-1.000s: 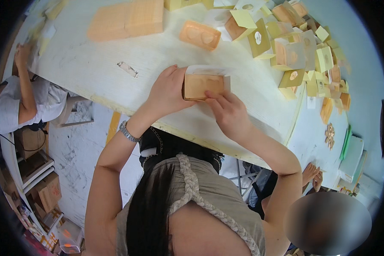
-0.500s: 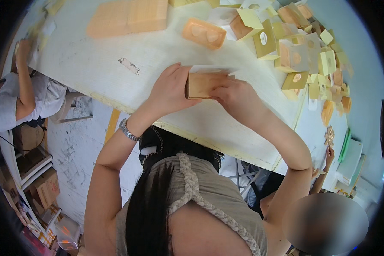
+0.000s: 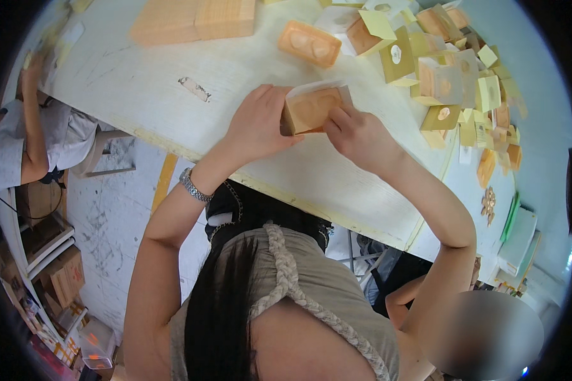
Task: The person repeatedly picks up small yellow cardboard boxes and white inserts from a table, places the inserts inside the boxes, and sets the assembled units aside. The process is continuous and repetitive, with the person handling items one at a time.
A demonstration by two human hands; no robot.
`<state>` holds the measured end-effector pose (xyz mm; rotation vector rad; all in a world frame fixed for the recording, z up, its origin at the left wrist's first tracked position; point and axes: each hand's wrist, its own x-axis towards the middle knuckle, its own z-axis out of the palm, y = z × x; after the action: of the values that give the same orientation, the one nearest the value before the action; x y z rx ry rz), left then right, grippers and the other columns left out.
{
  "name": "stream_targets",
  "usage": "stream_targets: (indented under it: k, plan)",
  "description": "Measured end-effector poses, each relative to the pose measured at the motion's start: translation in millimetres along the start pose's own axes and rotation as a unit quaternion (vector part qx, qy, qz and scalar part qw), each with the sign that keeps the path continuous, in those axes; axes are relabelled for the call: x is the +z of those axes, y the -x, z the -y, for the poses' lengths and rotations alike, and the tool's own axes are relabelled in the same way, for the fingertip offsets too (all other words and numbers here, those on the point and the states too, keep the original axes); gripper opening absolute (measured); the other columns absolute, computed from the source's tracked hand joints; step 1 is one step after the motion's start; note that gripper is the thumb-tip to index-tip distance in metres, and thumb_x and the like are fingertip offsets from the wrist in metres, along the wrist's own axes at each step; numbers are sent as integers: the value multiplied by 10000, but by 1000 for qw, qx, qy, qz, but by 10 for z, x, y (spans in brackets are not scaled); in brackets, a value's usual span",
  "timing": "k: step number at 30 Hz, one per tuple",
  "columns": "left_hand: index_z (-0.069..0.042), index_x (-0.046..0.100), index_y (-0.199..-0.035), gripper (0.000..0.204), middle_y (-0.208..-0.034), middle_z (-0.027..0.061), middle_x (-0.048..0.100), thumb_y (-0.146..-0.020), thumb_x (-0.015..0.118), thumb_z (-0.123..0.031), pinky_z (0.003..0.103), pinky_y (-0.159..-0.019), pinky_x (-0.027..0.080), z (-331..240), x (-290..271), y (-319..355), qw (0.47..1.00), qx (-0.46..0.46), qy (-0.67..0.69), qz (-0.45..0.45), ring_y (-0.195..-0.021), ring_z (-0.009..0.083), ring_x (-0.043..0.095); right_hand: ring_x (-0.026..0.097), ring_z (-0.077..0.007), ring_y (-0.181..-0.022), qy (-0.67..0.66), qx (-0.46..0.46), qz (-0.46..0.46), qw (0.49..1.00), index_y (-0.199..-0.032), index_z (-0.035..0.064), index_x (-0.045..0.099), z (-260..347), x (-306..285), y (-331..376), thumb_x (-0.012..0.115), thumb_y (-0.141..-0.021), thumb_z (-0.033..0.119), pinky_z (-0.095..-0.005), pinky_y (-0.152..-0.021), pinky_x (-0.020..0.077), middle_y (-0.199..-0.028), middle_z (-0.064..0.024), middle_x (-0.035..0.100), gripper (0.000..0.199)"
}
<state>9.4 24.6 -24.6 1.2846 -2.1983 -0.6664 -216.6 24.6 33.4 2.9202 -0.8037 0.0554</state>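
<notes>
Both my hands hold a small tan box (image 3: 313, 109) with a moulded insert, tilted up on its edge over the white table (image 3: 171, 101). My left hand (image 3: 257, 124) grips its left side, with a metal watch on that wrist. My right hand (image 3: 359, 134) pinches its right lower corner. A pale flap or sheet sticks up behind the box's top edge.
An orange moulded tray (image 3: 309, 44) lies beyond the box. A heap of yellow and tan small boxes (image 3: 448, 70) covers the table's right part. Two flat wooden blocks (image 3: 194, 19) lie at the far left. Another person (image 3: 28, 136) sits at the left; cardboard boxes (image 3: 67, 276) stand on the floor.
The box has been tipped from lying nearly flat to standing on its edge, and both hands have shifted around it. The view has moved slightly.
</notes>
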Motion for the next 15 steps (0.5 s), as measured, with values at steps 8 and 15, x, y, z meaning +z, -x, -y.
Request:
stream_targets:
  k: [8, 15]
  plan:
    - [-3, 482, -985, 566, -958, 187, 539, -638, 859, -243, 436, -823, 465, 44, 34, 32, 996, 67, 25, -53, -944, 377, 530, 607, -206, -824, -101, 72, -6, 992, -710, 115, 622, 24, -89, -20, 679, -711, 108, -336, -681, 444, -879, -58, 605, 57]
    - [-3, 543, -1204, 640, -1074, 174, 605, -665, 816, -213, 432, -890, 480, -90, -94, 45, 999, -29, 31, 20, -1038, 358, 550, 577, -215, -828, -76, 154, -155, 973, -861, 102, 681, 388, 332, 202, 670, -731, 100, -333, -697, 436, -826, -41, 564, 131]
